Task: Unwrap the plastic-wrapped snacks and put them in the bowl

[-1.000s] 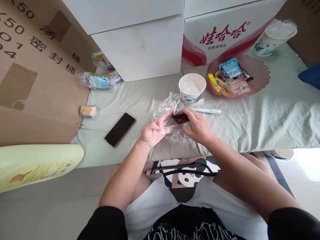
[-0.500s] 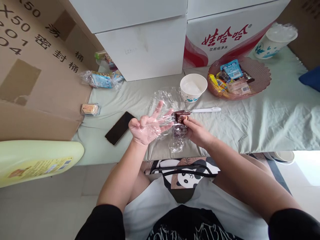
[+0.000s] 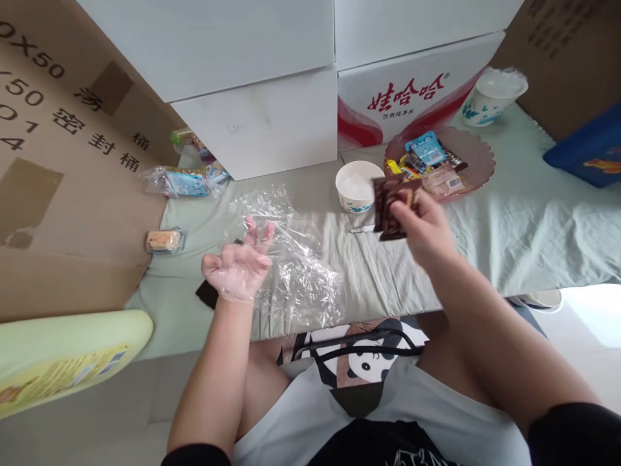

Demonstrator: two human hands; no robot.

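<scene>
My left hand (image 3: 240,268) is inside a clear plastic bag (image 3: 308,278), its fingers apart, some of them bent. The crinkled film spreads off to the right above the cloth. Farther right, my right hand (image 3: 427,226) grips dark brown snack packets (image 3: 387,210), blurred by motion, with the thumb on top. Behind the packets stands a white paper bowl (image 3: 356,202) with a blue pattern. A white-handled utensil (image 3: 363,229) lies partly hidden beneath them. A dark phone (image 3: 207,294) is mostly covered by my left hand.
A pink ribbed dish (image 3: 486,162) of several wrapped snacks sits right of the bowl. White boxes (image 3: 286,139) wall off the back, and a cardboard box (image 3: 72,213) the left. A wrapped cake (image 3: 163,241), bagged snacks (image 3: 184,181) and a paper bucket (image 3: 490,97) stand around the cloth.
My right hand has moved right and up with the brown packets, away from the plastic bag. My left hand has moved left, over the phone, and the film is stretched wider.
</scene>
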